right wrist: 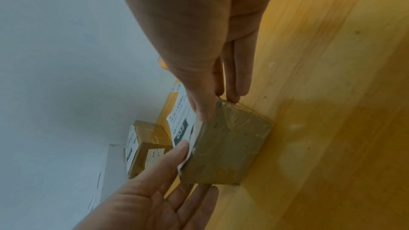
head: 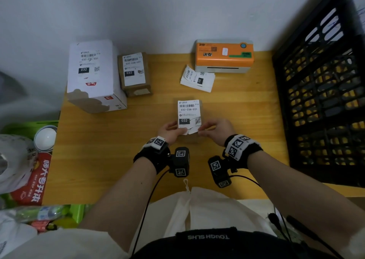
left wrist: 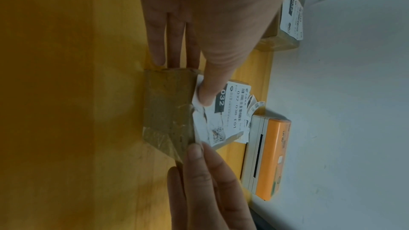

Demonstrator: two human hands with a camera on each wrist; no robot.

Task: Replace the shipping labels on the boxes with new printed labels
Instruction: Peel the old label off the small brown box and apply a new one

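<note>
A small brown box [head: 201,108] [left wrist: 168,107] [right wrist: 228,146] lies mid-table with a white shipping label [head: 188,110] [left wrist: 230,116] [right wrist: 180,125] marked 032 on top. The label's near edge is torn and crumpled. My left hand [head: 169,130] [left wrist: 199,24] lays straight fingers against the box's left side, and its thumb presses the torn left corner of the label. My right hand [head: 215,129] [right wrist: 199,32] mirrors it: straight fingers along the right side, thumb tip on the label's right near corner.
An orange label printer [head: 224,56] stands at the back, a loose stack of printed labels [head: 197,78] in front of it. A large white box [head: 92,74] and a brown box [head: 134,72], both labelled, sit back left. A black crate [head: 324,90] fills the right; a green bin [head: 47,123] with clutter sits left.
</note>
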